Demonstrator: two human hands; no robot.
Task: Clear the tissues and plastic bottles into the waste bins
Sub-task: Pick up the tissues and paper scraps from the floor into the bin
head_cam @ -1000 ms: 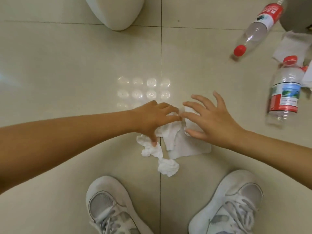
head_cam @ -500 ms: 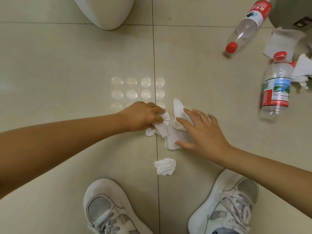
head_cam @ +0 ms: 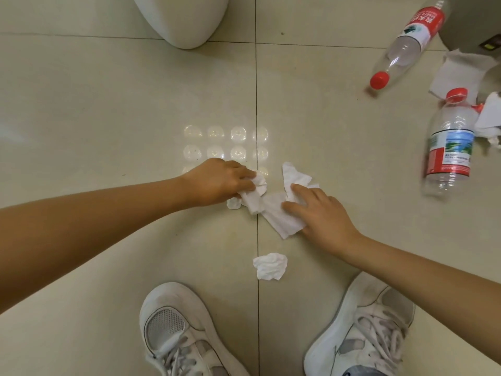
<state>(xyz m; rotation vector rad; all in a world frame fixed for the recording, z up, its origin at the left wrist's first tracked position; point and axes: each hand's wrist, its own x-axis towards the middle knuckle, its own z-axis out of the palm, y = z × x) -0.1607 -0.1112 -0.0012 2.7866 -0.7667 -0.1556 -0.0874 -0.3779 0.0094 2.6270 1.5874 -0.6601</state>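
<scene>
I judge the job barely begun: my left hand (head_cam: pixel 217 183) is closed on a crumpled tissue (head_cam: pixel 257 185) on the tiled floor (head_cam: pixel 108 104), my right hand (head_cam: pixel 320 210) is half-curled, gathering a flatter tissue sheet (head_cam: pixel 279 218) just beside it, and a loose tissue wad (head_cam: pixel 270 266) lies near my shoes. Off to the right, nothing is binned yet: the red-label bottle (head_cam: pixel 406 44) lies slantwise, cap pointing down-left, the blue-label bottle (head_cam: pixel 448 142) runs nearly up-down, cap away from me, with more tissues (head_cam: pixel 458 74) beside them.
</scene>
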